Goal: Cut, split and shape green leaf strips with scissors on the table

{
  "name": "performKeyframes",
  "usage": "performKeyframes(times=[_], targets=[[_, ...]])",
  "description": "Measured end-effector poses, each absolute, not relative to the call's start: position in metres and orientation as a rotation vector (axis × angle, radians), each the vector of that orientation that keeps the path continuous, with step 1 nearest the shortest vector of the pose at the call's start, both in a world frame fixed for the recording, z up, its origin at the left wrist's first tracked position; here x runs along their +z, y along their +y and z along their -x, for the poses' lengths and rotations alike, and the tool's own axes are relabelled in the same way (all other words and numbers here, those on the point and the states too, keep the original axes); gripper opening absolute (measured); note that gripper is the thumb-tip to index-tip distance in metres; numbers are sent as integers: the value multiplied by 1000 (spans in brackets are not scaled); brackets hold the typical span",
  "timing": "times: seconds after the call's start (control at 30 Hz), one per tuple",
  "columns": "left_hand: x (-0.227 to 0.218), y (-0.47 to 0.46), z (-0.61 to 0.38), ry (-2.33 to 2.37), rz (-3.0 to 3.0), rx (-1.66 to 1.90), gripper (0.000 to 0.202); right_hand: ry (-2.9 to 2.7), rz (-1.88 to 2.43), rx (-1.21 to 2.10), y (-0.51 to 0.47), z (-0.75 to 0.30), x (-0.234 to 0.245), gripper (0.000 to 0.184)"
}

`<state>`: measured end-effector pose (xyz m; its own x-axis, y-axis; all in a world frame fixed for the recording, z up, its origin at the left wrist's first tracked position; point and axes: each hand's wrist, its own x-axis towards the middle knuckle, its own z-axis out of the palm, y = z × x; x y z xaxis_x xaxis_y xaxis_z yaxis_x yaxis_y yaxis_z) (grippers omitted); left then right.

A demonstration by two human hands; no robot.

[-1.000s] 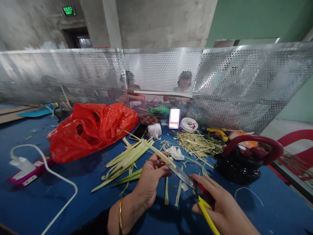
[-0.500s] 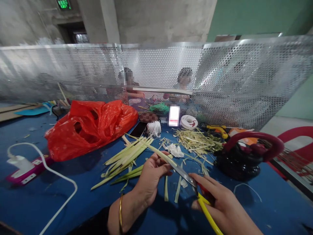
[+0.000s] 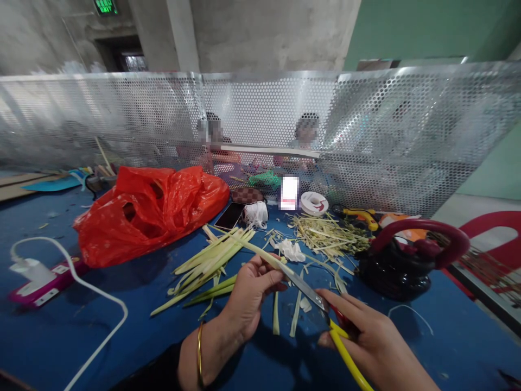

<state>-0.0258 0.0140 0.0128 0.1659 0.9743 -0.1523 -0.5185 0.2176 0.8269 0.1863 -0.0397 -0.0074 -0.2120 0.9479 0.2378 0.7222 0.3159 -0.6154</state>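
Observation:
My left hand (image 3: 250, 293) is closed on a pale green plant strip (image 3: 260, 252), pinched between thumb and fingers; it slants up and left over the table. In my right hand (image 3: 362, 326) is a pair of scissors (image 3: 307, 292) with yellow handles. A metal blade lies along the near end of the strip, by my left fingertips; whether it cuts into the strip I cannot tell. Left of my hand lies a pile of similar strips (image 3: 217, 255). Two loose pieces (image 3: 296, 315) rest on the table between my hands.
The blue table (image 3: 154, 353) carries a red plastic bag (image 3: 150, 212), a power strip (image 3: 49, 282) with a white cable, a heap of trimmings (image 3: 325, 233), a tape roll (image 3: 314, 203) and a black pot (image 3: 401, 271) at right. Behind stands a perforated metal screen (image 3: 260, 103), two people beyond it.
Almost nothing differs. Both hands keep their hold, and the scissors blade stays along the strip. The view has shifted very slightly.

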Motion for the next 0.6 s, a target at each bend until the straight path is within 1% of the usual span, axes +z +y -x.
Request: performKeyframes(times=[0.13,0.3,0.47,0.6], targets=[[12,15,27,814,-742,1214,24,-2011,1465,495,-39,-185,-7,48],[10,19,28,840,-750,1259,26,-2016,1512,466,-38,-185,-5,51],[12,25,32,877,-701,1373,25,-1993,1679,404,-32,-204,-6,52],[12,24,32,864,-737,1298,26,-1867,1906,244,-25,-216,-13,51]])
